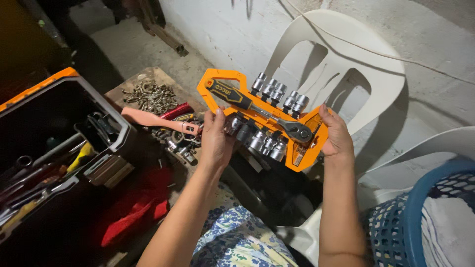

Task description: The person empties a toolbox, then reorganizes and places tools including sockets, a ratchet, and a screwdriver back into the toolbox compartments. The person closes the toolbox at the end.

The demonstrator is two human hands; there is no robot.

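Observation:
Both my hands hold up an orange plastic socket-set holder. A ratchet wrench with a black and orange handle lies clipped across its middle. Chrome sockets sit in a row above the wrench and another row of sockets below it. My left hand grips the holder's lower left edge, fingers over the sockets there. My right hand grips the holder's right end, by the ratchet head.
An open black and orange toolbox full of tools stands at the left. Loose chain and hardware, a pink-handled tool and red cloth lie on the floor. A white plastic chair leans on the wall; a blue basket sits at right.

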